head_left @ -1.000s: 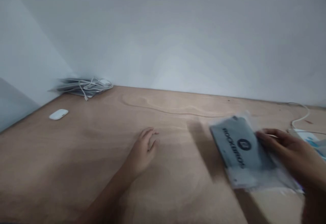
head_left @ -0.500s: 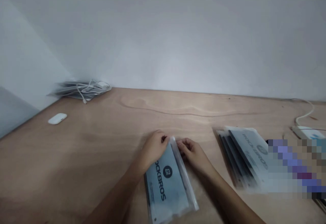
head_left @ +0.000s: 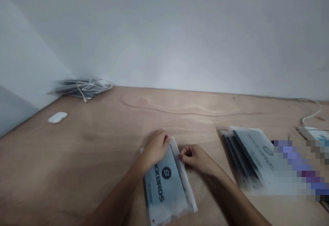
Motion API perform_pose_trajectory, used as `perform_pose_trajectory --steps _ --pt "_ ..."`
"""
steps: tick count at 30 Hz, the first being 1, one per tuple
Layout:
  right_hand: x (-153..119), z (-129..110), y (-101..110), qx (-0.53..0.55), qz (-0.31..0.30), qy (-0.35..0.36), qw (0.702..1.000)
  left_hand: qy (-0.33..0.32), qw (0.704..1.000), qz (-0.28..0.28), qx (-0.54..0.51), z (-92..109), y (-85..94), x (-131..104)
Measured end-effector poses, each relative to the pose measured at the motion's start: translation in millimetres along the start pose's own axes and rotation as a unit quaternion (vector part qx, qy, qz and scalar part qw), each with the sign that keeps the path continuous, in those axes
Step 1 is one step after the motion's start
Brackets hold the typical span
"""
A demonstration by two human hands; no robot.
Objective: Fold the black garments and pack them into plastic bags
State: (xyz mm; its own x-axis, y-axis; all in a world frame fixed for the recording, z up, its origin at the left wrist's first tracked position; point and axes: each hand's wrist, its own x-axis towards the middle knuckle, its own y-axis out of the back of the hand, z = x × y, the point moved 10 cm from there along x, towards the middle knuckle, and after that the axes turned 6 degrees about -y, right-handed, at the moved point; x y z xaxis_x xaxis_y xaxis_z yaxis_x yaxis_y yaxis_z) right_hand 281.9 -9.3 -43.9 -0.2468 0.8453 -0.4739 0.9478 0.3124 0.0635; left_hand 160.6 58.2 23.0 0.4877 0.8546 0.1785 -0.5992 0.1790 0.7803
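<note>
A frosted zip bag (head_left: 171, 188) printed "ROCKBROS" lies on the wooden table between my hands, its zip strip along the right side. My left hand (head_left: 156, 149) is closed at the bag's far end, thumb and fingers pinching the upper corner beside the strip. Along the strip's right edge, my right hand (head_left: 195, 157) pinches the bag a little below the top corner. Something dark and flat shows through the bag's film. The left hand and wrist cover part of the lettering.
Right of my hands lies a fanned stack of similar ROCKBROS bags (head_left: 257, 154). A white oval case (head_left: 58, 117) rests at the left. Grey packets (head_left: 74, 89) with a white cable (head_left: 87, 85) sit in the far left corner. Another white cable (head_left: 312, 113) runs at the right.
My right hand has slid down along the zip strip, toward me, from near the top corner. The left hand stays pinched at the bag's far end.
</note>
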Motion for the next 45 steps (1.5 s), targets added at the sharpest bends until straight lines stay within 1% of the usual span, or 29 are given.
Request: perform_pose_trajectory --steps 3,6,10,12,13,14,16,18,20,22,24,28,30,32,34,37,39,41,43,45 --pt "-12 4 -17 -0.02 -0.102 -0.041 0.994 0.01 0.999 0.037 0.024 -16 20.1 6" --pt "-25 7 -32 -0.034 -0.188 -0.069 0.979 0.017 0.998 0.058 0.034 -29 32.5 9" --pt "-37 10 -44 -0.041 -0.258 -0.09 0.961 0.023 0.997 0.07 0.032 -37 36.1 11" --pt "-39 11 -48 -0.038 -0.273 -0.091 0.957 0.024 0.997 0.073 0.027 -36 34.6 11" --pt "-36 9 -46 -0.026 -0.26 -0.084 0.962 0.023 0.997 0.073 0.023 -35 33.2 11" --pt "-31 6 -42 -0.006 -0.229 -0.07 0.971 0.021 0.997 0.073 0.02 -33 31.5 11" --pt "-20 -3 -29 0.038 -0.144 -0.025 0.988 0.015 0.997 0.071 0.012 -26 27.2 10" --pt "-13 -13 -15 0.044 -0.056 0.039 0.997 0.008 0.998 0.067 0.006 -19 22.2 9" --pt "-12 -27 -6 -0.025 0.023 0.119 0.992 0.001 0.998 0.06 0.0 -11 16.9 8" --pt "-16 -41 -3 -0.12 0.09 0.186 0.971 -0.008 0.999 0.051 -0.007 -4 12.3 7" --pt "-19 -47 -7 -0.195 0.127 0.208 0.95 -0.017 0.999 0.044 -0.012 1 9.4 6" --pt "-19 -42 -18 -0.289 0.159 0.161 0.93 -0.029 0.999 0.045 -0.01 7 6.2 5" --pt "-19 -40 -21 -0.309 0.167 0.146 0.925 -0.035 0.998 0.046 -0.003 10 3.6 5" --pt "-19 -37 -20 -0.273 0.161 0.145 0.937 -0.036 0.998 0.055 0.008 13 1.9 4" --pt "-17 -33 -13 -0.208 0.156 0.141 0.955 -0.029 0.996 0.076 0.023 19 1.8 0" --pt "-13 -26 3 -0.149 0.167 0.132 0.966 -0.038 0.993 0.101 0.04 37 -1.6 -9" --pt "-9 -21 9 -0.13 0.17 0.127 0.969 -0.055 0.993 0.094 0.045 51 -9.9 -14" --pt "-6 -16 13 -0.11 0.168 0.119 0.972 -0.06 0.994 0.078 0.05 58 -18.9 -18" --pt "-4 -12 16 -0.094 0.162 0.105 0.977 -0.039 0.996 0.061 0.055 56 -24.9 -18" --pt "-5 -10 21 -0.085 0.155 0.089 0.98 -0.011 0.997 0.047 0.062 47 -26.2 -17"
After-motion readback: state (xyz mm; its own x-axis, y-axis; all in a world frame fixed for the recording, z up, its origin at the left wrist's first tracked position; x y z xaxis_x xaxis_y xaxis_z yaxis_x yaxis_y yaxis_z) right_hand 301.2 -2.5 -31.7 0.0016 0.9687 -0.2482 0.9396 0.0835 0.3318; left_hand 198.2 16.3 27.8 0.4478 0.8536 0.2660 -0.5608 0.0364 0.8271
